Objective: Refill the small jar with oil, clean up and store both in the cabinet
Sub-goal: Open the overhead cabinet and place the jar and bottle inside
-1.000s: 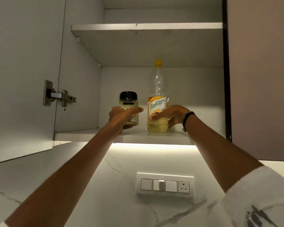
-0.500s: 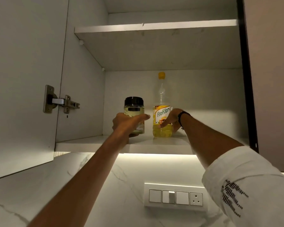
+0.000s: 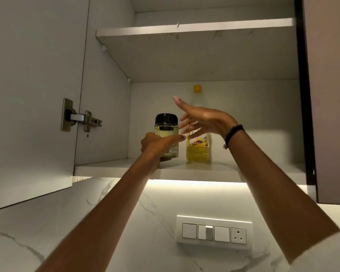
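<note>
A small glass jar point(image 3: 166, 127) with a black lid and pale oil inside stands on the lower cabinet shelf point(image 3: 114, 169). My left hand point(image 3: 158, 145) is wrapped around its lower half. Right beside it stands the tall clear oil bottle point(image 3: 197, 152) with a yellow cap and yellow oil at the bottom. My right hand point(image 3: 202, 119) hovers in front of the bottle's upper part with fingers spread, holding nothing. It hides the bottle's neck and most of the label.
The cabinet door point(image 3: 33, 95) hangs open at the left on a metal hinge point(image 3: 81, 118). A bare upper shelf point(image 3: 194, 30) spans above. A dark closed door point(image 3: 332, 95) borders the right side. A switch panel point(image 3: 214, 231) sits on the marble wall below.
My right hand has let go of the oil bottle and lifted up with fingers spread. The left hand stays on the jar. The view has moved closer and tilted upward.
</note>
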Motion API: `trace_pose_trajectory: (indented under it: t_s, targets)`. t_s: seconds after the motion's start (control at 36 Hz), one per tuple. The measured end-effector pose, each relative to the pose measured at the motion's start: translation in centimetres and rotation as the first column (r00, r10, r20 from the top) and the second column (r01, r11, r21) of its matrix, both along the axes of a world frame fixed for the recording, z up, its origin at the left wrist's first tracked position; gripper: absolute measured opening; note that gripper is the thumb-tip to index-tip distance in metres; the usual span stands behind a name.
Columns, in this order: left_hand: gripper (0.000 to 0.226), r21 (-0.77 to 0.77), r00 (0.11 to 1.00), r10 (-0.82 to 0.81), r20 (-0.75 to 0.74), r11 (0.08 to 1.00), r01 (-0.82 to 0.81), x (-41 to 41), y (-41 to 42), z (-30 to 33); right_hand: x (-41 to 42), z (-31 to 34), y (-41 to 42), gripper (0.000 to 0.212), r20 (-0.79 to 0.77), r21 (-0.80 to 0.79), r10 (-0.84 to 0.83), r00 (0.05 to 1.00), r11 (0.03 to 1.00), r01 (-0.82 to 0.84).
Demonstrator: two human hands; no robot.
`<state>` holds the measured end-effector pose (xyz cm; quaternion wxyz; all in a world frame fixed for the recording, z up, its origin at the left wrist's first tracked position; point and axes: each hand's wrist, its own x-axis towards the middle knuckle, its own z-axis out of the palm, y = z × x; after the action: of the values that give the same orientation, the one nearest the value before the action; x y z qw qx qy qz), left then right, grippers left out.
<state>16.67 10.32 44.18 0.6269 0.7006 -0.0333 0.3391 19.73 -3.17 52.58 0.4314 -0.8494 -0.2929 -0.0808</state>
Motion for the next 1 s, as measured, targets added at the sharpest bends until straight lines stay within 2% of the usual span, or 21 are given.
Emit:
trace_pose_trajectory:
  t_s: [0.06,0.14,0.22,0.31,0.5,0.58,0.81,0.94,1.0]
  targets:
    - [0.058,0.002,1.000,0.007,0.010,1.000,-0.007,-0.2,-0.1,0.0,-1.5,-0.8,1.0,0.082,-0.119,-0.053,0.168,0.979,0.983,-0.175]
    - [0.059,0.034,0.999,0.033,0.019,0.999,-0.034,-0.1,0.0,-0.1,-1.6,-1.8,2.0,0.062,-0.150,-0.080,0.215,0.965,0.970,-0.229]
    - [0.059,0.084,0.999,0.045,0.019,0.995,-0.046,0.1,0.0,-0.1,-0.9,-2.3,2.4,0.049,-0.220,-0.022,0.205,0.954,0.976,-0.215]
    - [0.056,0.118,1.000,0.009,-0.015,0.993,-0.007,-0.2,0.1,-0.1,0.0,-2.7,2.6,0.047,-0.264,0.047,0.175,0.949,0.985,-0.168]
    - [0.051,0.157,0.984,-0.160,-0.083,0.973,0.171,-0.6,0.4,-0.1,0.4,-3.1,3.1,0.023,-0.220,0.087,0.048,0.974,0.996,-0.029]
    - [0.047,0.171,0.978,-0.188,-0.092,0.965,0.202,-0.5,0.4,-0.1,0.4,-3.1,3.7,0.029,-0.195,0.060,-0.005,0.981,0.998,0.017]
    - [0.048,0.150,0.987,-0.104,-0.120,0.981,0.122,0.6,0.6,0.1,0.6,-2.5,4.5,0.046,-0.172,0.033,-0.065,0.983,0.997,0.072]
    - [0.053,0.136,0.986,-0.047,-0.157,0.988,0.069,1.2,0.7,0.1,1.1,-2.9,4.4,0.022,-0.144,0.080,-0.108,0.984,0.989,0.121]
    - [0.055,0.139,0.984,-0.015,-0.179,0.989,0.041,1.3,0.7,0.2,1.1,-3.0,4.4,0.021,-0.165,0.094,-0.114,0.980,0.987,0.131]
